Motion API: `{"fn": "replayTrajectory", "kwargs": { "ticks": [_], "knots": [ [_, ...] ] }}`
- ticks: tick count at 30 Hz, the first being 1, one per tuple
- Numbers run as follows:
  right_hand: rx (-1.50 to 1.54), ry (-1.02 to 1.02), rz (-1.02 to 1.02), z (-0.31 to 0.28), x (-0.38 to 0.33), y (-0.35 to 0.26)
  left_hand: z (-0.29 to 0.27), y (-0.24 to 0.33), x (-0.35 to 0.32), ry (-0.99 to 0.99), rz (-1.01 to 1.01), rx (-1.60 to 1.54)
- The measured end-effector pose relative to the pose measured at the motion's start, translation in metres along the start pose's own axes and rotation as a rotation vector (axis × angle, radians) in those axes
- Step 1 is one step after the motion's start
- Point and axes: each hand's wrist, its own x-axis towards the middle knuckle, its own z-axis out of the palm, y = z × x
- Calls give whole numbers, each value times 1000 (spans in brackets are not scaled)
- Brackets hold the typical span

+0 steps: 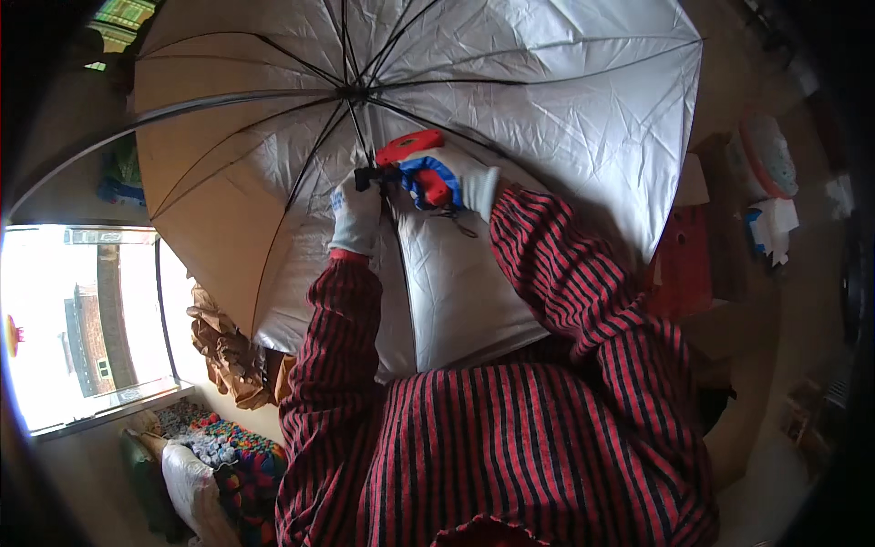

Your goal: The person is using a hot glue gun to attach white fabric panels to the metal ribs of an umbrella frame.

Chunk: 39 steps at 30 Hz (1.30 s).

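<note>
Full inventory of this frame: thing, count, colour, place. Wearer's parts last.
Umbrella canopy: 1, silver, tan-looking left, upper middle
Shaft: 1, dark, from hub leftward
Ribs: several, black, across canopy
Handheld tool: 1, red, centre
Small fitting: 1, black, centre
Window: 1, bright white, left
Crumpled paper: 1 heap, brown, lower left
Patterned textile: 1, multicolour, lower left
Box: 1, red, right
Striped garment: 1, red-black, bottom
Gloved hands: 2, white-blue; left at fitting, right holding tool

A striped red and black top (510, 438) with long sleeves (344, 314) meets whitish gloves (356, 221), the right one partly blue
</note>
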Motion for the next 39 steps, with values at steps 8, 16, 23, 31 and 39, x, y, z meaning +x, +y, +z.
{"fn": "replayTrajectory", "kwargs": {
  "ticks": [8,16,23,31,39],
  "knots": [
    [656,194,31,36,-26,-13,-62,21,45,208,436,562],
    [228,203,121,81,-8,-18,-109,13,124,153,359,858],
    [-74,559,-142,81,-1,-14,-90,20,141,268,288,859],
    [-317,611,-484,87,12,-54,-91,73,166,361,336,860],
    [-75,761,-625,101,12,-84,-155,72,179,299,446,897]
  ]
}}
